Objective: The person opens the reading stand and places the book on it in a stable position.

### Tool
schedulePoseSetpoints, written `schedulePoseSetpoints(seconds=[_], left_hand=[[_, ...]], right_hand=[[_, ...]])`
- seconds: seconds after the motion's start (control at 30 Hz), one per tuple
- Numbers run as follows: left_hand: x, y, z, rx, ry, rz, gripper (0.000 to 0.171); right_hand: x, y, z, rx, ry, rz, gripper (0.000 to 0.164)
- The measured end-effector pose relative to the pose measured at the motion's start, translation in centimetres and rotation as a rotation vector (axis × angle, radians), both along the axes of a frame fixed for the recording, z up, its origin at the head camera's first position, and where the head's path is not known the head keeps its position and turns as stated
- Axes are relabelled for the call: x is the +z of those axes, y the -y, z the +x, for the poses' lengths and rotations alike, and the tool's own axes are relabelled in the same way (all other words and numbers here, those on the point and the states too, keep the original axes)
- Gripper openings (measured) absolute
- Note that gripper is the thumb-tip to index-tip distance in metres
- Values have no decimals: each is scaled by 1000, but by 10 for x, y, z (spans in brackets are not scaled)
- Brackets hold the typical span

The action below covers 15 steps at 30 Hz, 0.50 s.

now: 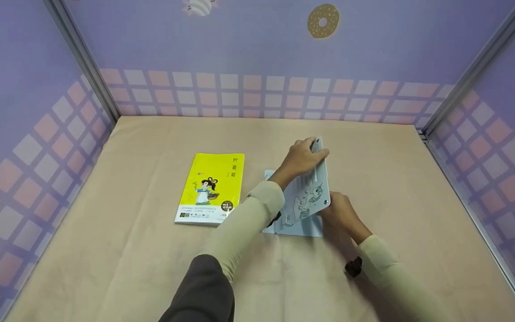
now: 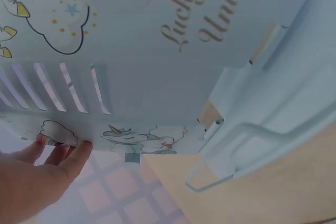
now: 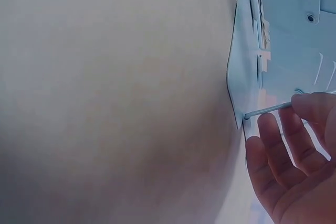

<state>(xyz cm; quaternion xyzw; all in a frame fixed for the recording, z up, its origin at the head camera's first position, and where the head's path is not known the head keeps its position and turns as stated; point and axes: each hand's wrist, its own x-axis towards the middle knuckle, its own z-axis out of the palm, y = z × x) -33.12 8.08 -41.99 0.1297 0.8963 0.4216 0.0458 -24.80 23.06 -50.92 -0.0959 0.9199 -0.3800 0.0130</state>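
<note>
A light blue book stand (image 1: pixel 300 194) with printed unicorns stands on the table, its slotted panel raised at a steep tilt above the flat base plate (image 1: pixel 301 229). My left hand (image 1: pixel 301 157) grips the panel's upper edge, thumb over one side. In the left wrist view, its fingertips (image 2: pixel 80 153) lie along the panel edge, and hinges join panel to base. Behind the panel is my right hand (image 1: pixel 342 213), partly hidden in the head view. The right wrist view shows it pinching a thin wire support rod (image 3: pixel 269 110) between thumb and finger.
A yellow book (image 1: pixel 215 183) with a drawn figure on its cover lies flat, left of the stand, close to my left forearm. Cream cloth covers the table (image 1: pixel 150 277). Purple patterned panels (image 1: pixel 257 49) with metal posts (image 1: pixel 83 58) enclose the back and sides.
</note>
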Motion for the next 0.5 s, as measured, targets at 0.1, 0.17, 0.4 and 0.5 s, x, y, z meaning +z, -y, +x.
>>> schedulePoseSetpoints(seconds=[0.1, 0.17, 0.4, 0.5], left_hand=[[-3, -6, 1, 16, -6, -52, 67], [-5, -9, 1, 26, -6, -86, 68], [-4, -15, 2, 48, -11, -114, 67], [-5, -11, 3, 31, -6, -113, 69]], right_hand=[[-1, 0, 1, 14, -34, 21, 21], [-1, -1, 2, 27, -52, 25, 22], [2, -4, 3, 29, -8, -5, 26], [1, -4, 4, 39, 6, -26, 26]])
